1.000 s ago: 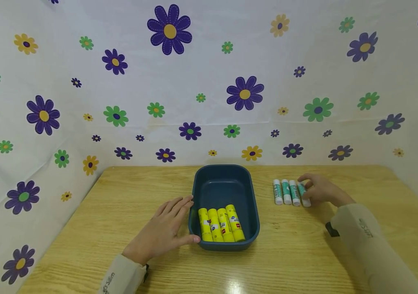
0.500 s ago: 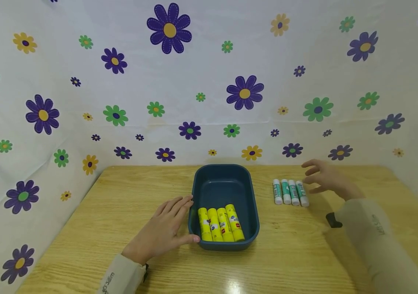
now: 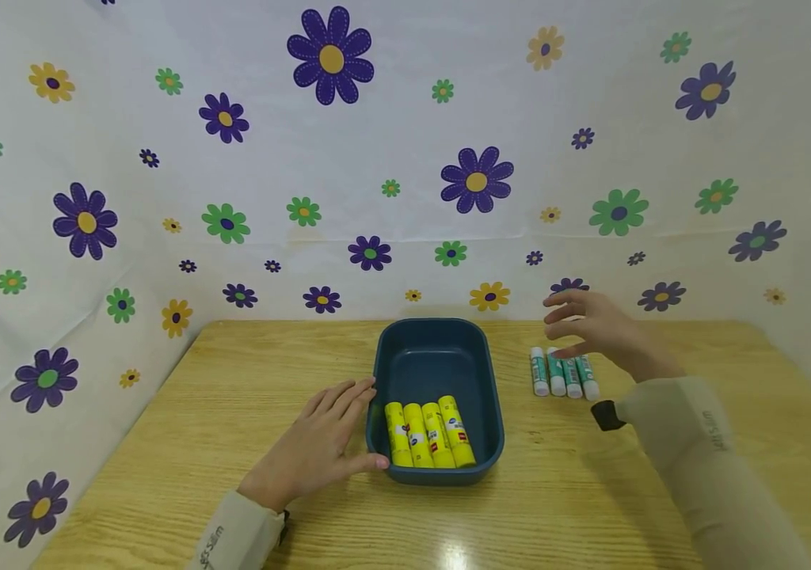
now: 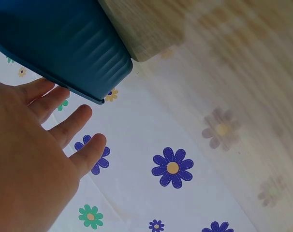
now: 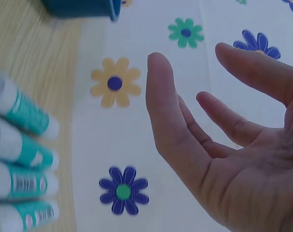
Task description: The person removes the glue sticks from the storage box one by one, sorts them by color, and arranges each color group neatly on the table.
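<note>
A dark blue bin (image 3: 441,372) stands mid-table in the head view. Several yellow glue sticks (image 3: 436,435) lie side by side in its near end. My left hand (image 3: 313,443) touches the bin's left rim with spread fingers; the left wrist view shows its fingertips at the edge of the bin (image 4: 64,43). To the right of the bin, several white-and-teal glue sticks (image 3: 539,372) lie in a row on the table. Over them hovers my right hand (image 3: 601,332), fingers loosely bent and holding nothing. The right wrist view shows these glue sticks (image 5: 25,157) apart from the hand.
The light wood table (image 3: 291,352) extends around the bin. A white cloth (image 3: 391,127) printed with flowers hangs behind it and along both sides.
My right hand has let go of the rightmost white-and-teal glue stick, lifted away, and moved left above the row. My left hand and the bin stay put.
</note>
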Available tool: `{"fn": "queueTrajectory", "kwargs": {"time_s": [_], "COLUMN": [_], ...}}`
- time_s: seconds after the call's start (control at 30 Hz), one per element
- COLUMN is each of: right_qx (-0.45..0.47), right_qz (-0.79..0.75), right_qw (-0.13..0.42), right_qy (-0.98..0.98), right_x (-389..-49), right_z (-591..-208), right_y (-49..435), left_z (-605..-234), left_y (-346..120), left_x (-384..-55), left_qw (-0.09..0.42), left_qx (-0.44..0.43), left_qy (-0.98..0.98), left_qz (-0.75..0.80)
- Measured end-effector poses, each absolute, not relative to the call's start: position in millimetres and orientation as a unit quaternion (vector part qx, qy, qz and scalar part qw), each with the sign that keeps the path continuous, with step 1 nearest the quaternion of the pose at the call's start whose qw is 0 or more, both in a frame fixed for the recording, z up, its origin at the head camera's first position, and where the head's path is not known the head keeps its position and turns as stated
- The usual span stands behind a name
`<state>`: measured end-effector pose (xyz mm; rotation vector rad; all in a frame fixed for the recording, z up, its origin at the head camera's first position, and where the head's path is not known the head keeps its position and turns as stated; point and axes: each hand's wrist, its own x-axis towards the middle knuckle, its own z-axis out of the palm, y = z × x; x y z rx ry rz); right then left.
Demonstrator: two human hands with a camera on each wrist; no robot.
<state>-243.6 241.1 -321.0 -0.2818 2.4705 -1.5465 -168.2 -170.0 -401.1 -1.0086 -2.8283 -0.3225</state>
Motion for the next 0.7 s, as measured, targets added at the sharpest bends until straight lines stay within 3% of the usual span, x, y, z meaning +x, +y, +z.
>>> {"fn": "queueTrajectory", "kwargs": {"time_s": [0.7], "right_qx": [-0.132], "right_qz": [-0.583], "right_qw": [0.163], "right_qy": [0.785], "right_x": [-237.7], "right_z": [-331.2], "right_y": [167.2], "left_z": [-400.4], "left_y": [-169.2], "left_x": [-168.1], "left_qw": [0.055], "left_qx": [-0.331], "left_qy": [-0.936], "left_qz": [-0.103]}}
